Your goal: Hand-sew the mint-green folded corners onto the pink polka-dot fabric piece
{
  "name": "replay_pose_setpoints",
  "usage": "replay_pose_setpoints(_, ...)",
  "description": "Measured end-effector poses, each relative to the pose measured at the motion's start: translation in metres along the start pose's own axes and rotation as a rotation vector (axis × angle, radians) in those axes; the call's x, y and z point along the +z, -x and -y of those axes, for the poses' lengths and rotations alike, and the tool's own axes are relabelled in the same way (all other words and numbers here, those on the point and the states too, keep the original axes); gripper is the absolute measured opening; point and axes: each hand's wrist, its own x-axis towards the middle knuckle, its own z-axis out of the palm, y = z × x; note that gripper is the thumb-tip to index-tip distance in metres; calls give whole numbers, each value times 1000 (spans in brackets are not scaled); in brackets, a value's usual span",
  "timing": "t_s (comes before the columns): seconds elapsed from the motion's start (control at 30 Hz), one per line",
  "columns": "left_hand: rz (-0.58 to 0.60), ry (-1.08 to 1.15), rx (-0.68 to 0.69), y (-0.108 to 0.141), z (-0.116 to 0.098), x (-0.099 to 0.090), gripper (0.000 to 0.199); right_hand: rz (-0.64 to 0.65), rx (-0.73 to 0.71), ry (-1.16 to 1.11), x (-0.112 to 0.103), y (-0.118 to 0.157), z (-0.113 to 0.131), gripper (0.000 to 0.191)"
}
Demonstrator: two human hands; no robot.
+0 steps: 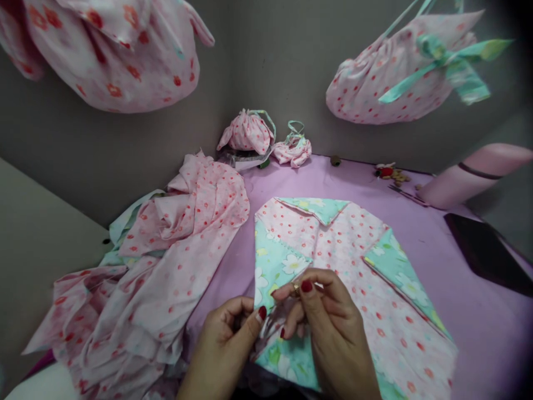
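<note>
A pink dotted cloth with folded mint-green floral corners [333,239] lies spread out before me. My left hand [233,333] pinches the cloth's left edge between thumb and forefinger, close to a green corner. Just to its right, my right hand [328,322] hovers over the cloth with thumb and fingers drawn together in a pinch. Whatever sits between those fingertips is too small to make out. A ring [296,289] shows on one finger of the right hand. Both hands partly cover the lower left of the cloth.
Crumpled pink cloth [187,239] is heaped at the left. Small drawstring bags [249,132] stand at the back; larger pink bags hang above, one with a green bow [452,64]. At right are small scissors [406,194], a pink bottle [466,178] and a dark tablet [491,253].
</note>
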Motion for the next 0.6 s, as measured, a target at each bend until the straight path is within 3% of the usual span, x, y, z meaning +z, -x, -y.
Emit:
replay_pose_setpoints(0.13, -7, 6, -22, 2, 0, -1, 19, -42, 19, -153, -2, -5, 9, 10)
replay_pose_setpoints(0.3, -15, -34, 1, 2, -2, -2, 20, -309, -156, -201, -12, -15, 22, 5)
replay_pose_setpoints(0.43, -9, -41, -3, 1, -2, -2, 21, -436, -263, -253, -22, -23, 35, 7)
replay_pose_setpoints(0.53, 13, -19, 7, 1, -1, -2, 21, -434, -303, -203, -28, -26, 38, 7)
replay_pose_setpoints(0.6, 17, -4, 26, 1, 0, -3, 20, -356, -265, -133, -30, -24, 35, 3)
